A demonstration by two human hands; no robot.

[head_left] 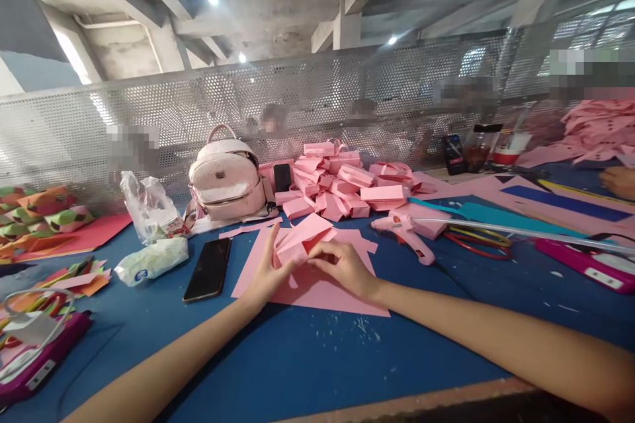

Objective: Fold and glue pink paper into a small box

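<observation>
Between my two hands is a folded pink paper piece (307,232), tilted up over a flat pink paper sheet (332,294). My left hand (268,271) grips its left side, the thumb along the lower edge and the fingers partly hidden behind it. At the lower right corner my right hand (342,266) pinches the paper between thumb and fingertips. A heap of folded pink paper boxes (337,178) lies just beyond. Right of my hands rests a pink glue gun (407,234).
A black phone (207,269), a tissue pack (153,261) and a pale backpack (225,178) lie to the left. Purple power strips (590,264) sit at both sides. Behind runs a perforated metal screen (307,89). At the right edge shows another person's hand (618,182).
</observation>
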